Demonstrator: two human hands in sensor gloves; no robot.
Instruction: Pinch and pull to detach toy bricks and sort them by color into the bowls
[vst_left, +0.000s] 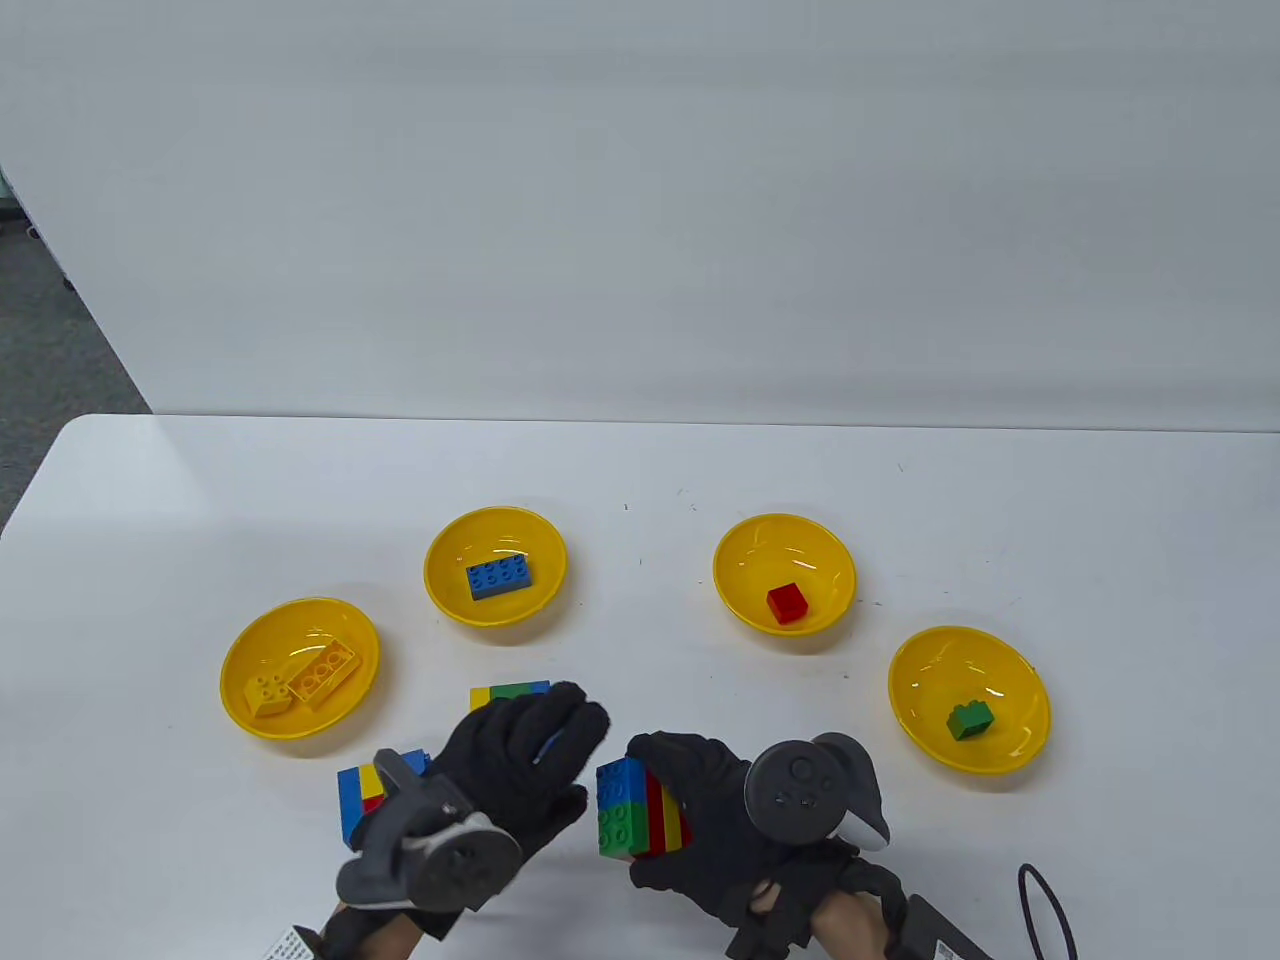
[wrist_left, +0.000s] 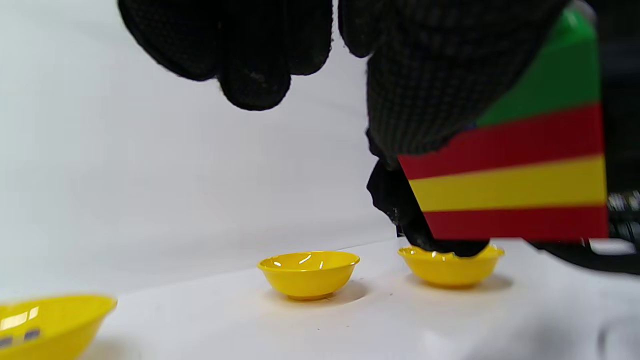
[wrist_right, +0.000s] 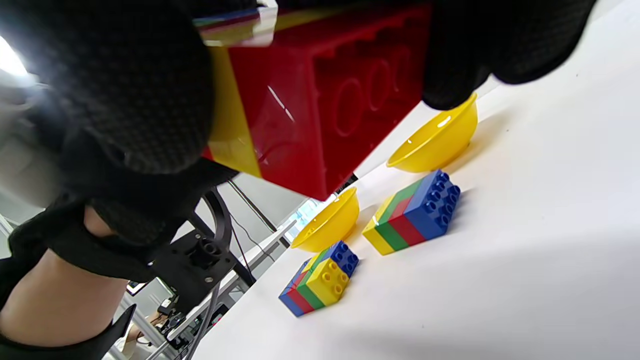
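Observation:
My right hand grips a brick stack just above the table's front edge, its layers blue, green, red, yellow and red. In the right wrist view its fingers wrap the stack's red underside. My left hand hovers beside the stack with fingers stretched out and nothing held. In the left wrist view its thumb covers the stack's upper corner; contact cannot be told. Four yellow bowls hold sorted bricks: yellow ones, a blue one, a red one, a green one.
Two more mixed-colour stacks lie on the table: one just beyond my left fingertips, another partly under the left tracker. The right wrist view shows both stacks. A black cable loop lies at the front right.

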